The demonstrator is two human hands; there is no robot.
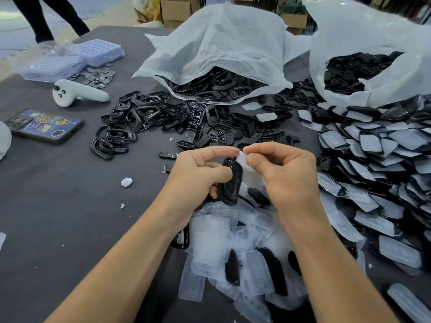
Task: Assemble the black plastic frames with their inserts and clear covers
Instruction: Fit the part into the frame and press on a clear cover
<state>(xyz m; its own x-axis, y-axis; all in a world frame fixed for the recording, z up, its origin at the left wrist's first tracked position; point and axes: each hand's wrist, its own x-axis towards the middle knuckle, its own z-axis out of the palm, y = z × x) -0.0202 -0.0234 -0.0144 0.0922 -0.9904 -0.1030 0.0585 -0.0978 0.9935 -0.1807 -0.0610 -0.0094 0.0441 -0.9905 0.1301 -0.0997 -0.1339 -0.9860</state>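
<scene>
The left hand is curled round a black frame and holds it up over the counter, near the middle of the view. The frame sits at the 3 o'clock side of this hand, and the thumb lies on it. The right hand is at 3 o'clock from the frame and pinches the top of a clear cover with thumb and finger. The cover hangs just beside the frame, between the two hands. I cannot tell if it touches the frame. At 12 o'clock from the hands a big white bag lies open, and black ring frames spill from its mouth onto the counter. At 2 o'clock a second white bag is open too, with small black parts inside. At 3 o'clock is a heap of covered black pieces. At 6 o'clock, under the wrists, lies a pile of loose clear covers. The held frame looks long and thin and stands on edge. Its long side runs from 12 o'clock to 6 o'clock, nearly straight. Its far end points to 12 o'clock, up by the fingertips.
</scene>
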